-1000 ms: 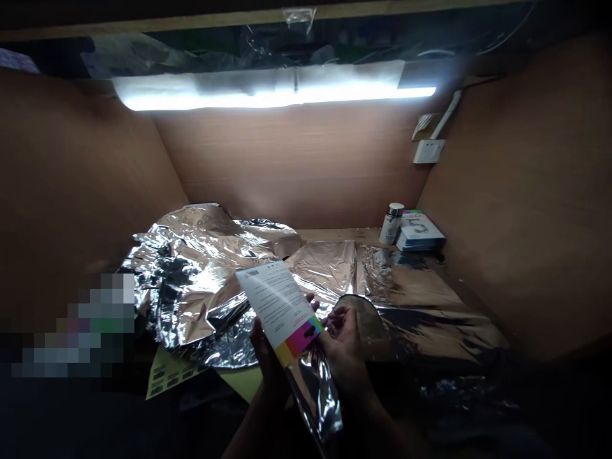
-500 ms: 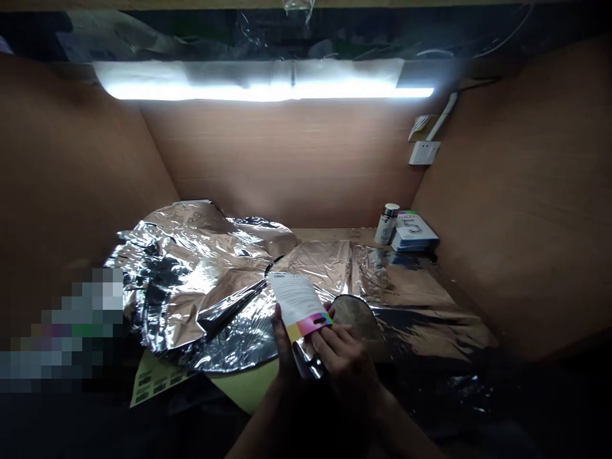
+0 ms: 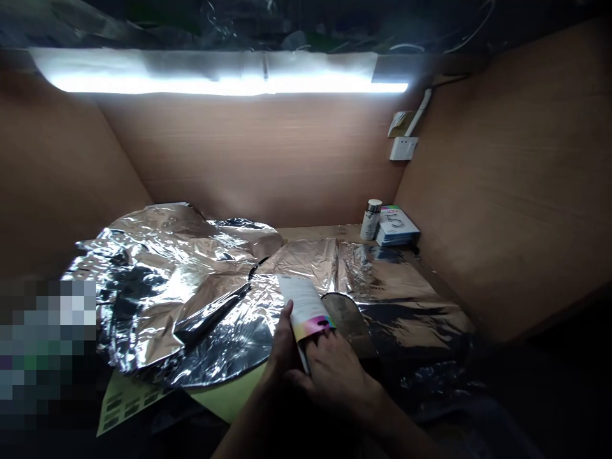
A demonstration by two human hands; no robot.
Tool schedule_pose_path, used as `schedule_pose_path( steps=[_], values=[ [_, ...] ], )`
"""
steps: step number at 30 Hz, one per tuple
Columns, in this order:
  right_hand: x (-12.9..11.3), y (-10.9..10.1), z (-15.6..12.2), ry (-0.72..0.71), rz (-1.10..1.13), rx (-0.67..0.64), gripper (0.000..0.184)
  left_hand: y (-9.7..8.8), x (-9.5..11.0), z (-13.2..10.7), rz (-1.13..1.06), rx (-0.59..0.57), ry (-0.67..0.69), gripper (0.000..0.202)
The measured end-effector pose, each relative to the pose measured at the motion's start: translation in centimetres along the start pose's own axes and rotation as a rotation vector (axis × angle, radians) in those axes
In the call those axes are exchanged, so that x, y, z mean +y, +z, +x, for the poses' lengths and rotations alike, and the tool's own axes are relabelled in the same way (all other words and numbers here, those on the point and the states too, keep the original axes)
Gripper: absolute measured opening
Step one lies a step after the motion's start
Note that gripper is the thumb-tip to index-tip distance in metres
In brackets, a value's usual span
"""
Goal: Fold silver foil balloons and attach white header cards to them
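Observation:
A white packaging box [image 3: 302, 301] with small print and a pink, yellow and blue end is held over the foil, coloured end towards me. A dark hang hole shows in that end. My left hand [image 3: 282, 341] is closed round the box's left side, its thumb along the edge. My right hand [image 3: 337, 366] is bent at the coloured end. Its fingertips are hidden at or inside the end, and its thumb lies lower, near a pale edge. Under the box spreads crumpled silver foil [image 3: 143, 287].
A flask [image 3: 371, 220] and a stack of white boxes marked 5 [image 3: 398, 226] stand at the back right. A yellow label sheet [image 3: 129, 398] juts out below the foil. A rounded dark sheet [image 3: 347, 319] lies right of the box. Wooden walls enclose the bench; a socket [image 3: 404, 148] is on the back wall.
The view has shifted to the right. My right hand has moved closer in under the coloured end, and the shiny piece below it is now covered. The box looks more bowed.

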State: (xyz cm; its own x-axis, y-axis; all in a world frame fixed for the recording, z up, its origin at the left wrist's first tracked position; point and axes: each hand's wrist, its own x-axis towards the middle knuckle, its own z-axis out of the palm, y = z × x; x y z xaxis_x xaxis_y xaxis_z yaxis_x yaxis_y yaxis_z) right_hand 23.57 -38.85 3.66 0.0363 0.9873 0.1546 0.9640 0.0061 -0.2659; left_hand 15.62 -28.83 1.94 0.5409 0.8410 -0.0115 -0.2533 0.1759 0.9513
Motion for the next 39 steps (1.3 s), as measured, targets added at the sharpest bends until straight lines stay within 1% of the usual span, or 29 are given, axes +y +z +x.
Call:
schedule_pose_path(
  steps=[1, 2, 3, 4, 5, 7, 8, 9, 11, 13, 14, 16, 17, 18, 19, 21, 22, 23, 25, 28, 31, 35, 37, 39],
  values=[
    [0.4, 0.7, -0.1, 0.028, -0.016, 0.002, 0.057, -0.8, 0.2, 0.7, 0.165, 0.053, 0.117, 0.068],
    [0.6, 1.5, -0.5, 0.046, -0.031, 0.005, 0.055, -1.7, 0.3, 1.4, 0.328, 0.068, 0.221, 0.062],
    [0.8, 2.4, -1.0, 0.047, -0.041, 0.007, 0.054, -2.5, 0.4, 2.1, 0.493, 0.021, 0.296, 0.058],
    [0.9, 3.3, -1.7, 0.032, -0.042, 0.007, 0.053, -3.2, 0.3, 2.7, 0.662, -0.086, 0.339, 0.056],
    [0.9, 4.0, -2.5, -0.007, -0.033, 0.007, 0.053, -3.8, 0.0, 3.2, 0.837, -0.231, 0.362, 0.055],
    [1.3, 4.5, -4.4, -0.127, 0.025, 0.040, 0.048, -4.5, -0.6, 3.9, 1.160, -0.494, 0.400, 0.055],
    [1.7, 4.4, -5.2, -0.178, 0.056, 0.075, 0.045, -4.6, -0.9, 3.9, 1.243, -0.569, 0.415, 0.056],
    [2.2, 4.1, -5.9, -0.209, 0.074, 0.111, 0.044, -4.7, -1.1, 3.8, 1.284, -0.603, 0.443, 0.057],
    [3.7, 3.3, -6.8, -0.221, 0.054, 0.161, 0.050, -4.9, -0.9, 3.0, 1.283, -0.597, 0.518, 0.051],
    [5.3, 2.9, -7.0, -0.215, -0.002, 0.166, 0.058, -5.3, -0.4, 1.5, 1.243, -0.587, 0.552, 0.044],
    [6.0, 2.9, -7.0, -0.222, -0.012, 0.158, 0.059, -5.7, -0.2, 0.6, 1.231, -0.598, 0.553, 0.048],
    [7.0, 3.1, -6.6, -0.227, 0.011, 0.152, 0.050, -6.8, -0.1, -1.3, 1.235, -0.649, 0.533, 0.071],
    [7.3, 3.2, -6.4, -0.219, 0.036, 0.153, 0.045, -7.3, -0.3, -2.2, 1.239, -0.665, 0.531, 0.080],
    [7.4, 3.4, -6.2, -0.206, 0.067, 0.157, 0.040, -7.7, -0.6, -2.9, 1.240, -0.660, 0.537, 0.078],
    [7.4, 3.5, -5.9, -0.184, 0.104, 0.163, 0.033, -8.0, -1.1, -3.4, 1.242, -0.636, 0.542, 0.066],
    [7.1, 3.5, -5.2, -0.106, 0.198, 0.179, 0.016, -8.1, -2.1, -3.9, 1.231, -0.540, 0.552, 0.029],
    [6.8, 3.4, -4.8, -0.051, 0.250, 0.185, 0.010, -8.0, -2.5, -3.9, 1.220, -0.488, 0.553, 0.019],
    [6.5, 3.3, -4.5, 0.013, 0.297, 0.192, 0.011, -7.7, -2.7, -3.8, 1.208, -0.440, 0.547, 0.019],
    [6.0, 3.1, -3.8, 0.143, 0.352, 0.215, 0.013, -7.1, -2.8, -3.5, 1.184, -0.353, 0.505, 0.025],
    [5.3, 2.9, -3.0, 0.248, 0.335, 0.236, 0.009, -6.1, -2.2, -3.0, 1.166, -0.271, 0.424, 0.033],
    [4.8, 2.7, -2.5, 0.273, 0.258, 0.207, 0.008, -5.6, -1.7, -2.5, 1.169, -0.264, 0.407, 0.033],
    [4.8, 2.5, -1.8, 0.330, 0.142, 0.188, 0.007, -5.4, -1.7, -1.8, 1.192, -0.250, 0.416, 0.030],
    [4.8, 2.5, -1.8, 0.332, 0.130, 0.187, 0.006, -5.5, -1.9, -1.7, 1.188, -0.233, 0.418, 0.028],
    [4.9, 2.5, -2.1, 0.301, 0.163, 0.199, 0.004, -5.8, -1.9, -1.9, 1.168, -0.251, 0.411, 0.026]
  ],
)
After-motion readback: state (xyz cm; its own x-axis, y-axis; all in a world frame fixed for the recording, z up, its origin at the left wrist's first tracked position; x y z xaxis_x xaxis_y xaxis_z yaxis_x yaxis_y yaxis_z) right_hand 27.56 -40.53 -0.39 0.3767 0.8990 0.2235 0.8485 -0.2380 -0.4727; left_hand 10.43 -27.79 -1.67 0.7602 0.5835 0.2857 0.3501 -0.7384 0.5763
